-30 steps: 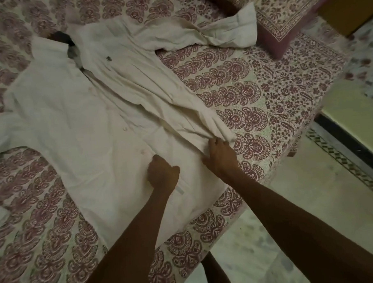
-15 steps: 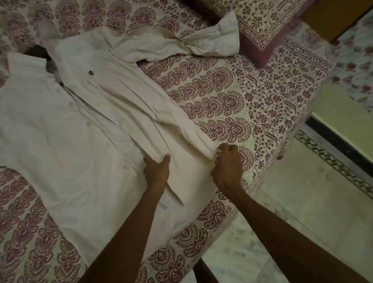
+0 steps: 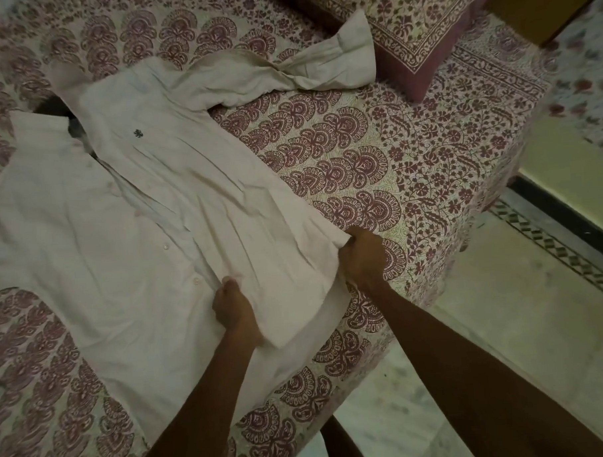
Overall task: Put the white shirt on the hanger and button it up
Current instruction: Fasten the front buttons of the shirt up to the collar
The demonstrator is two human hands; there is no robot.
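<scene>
The white shirt lies face up across the bed, collar at the upper left, one sleeve stretched toward the pillow. A dark hanger shows only at the open collar; the rest of it is hidden under the cloth. The right front panel, with a small dark logo, overlaps the left panel, where small buttons run down the placket. My left hand is closed on the panel's front edge near the hem. My right hand grips the same panel's outer edge at the hem.
A patterned maroon and cream bedsheet covers the bed. A matching pillow lies at the top right, touching the sleeve cuff. The bed edge runs diagonally at the lower right, with pale tiled floor beyond it.
Both hands have closed on the right front panel and drawn it flatter and wider over the left panel. My right hand has gone from resting flat to a fist on the hem.
</scene>
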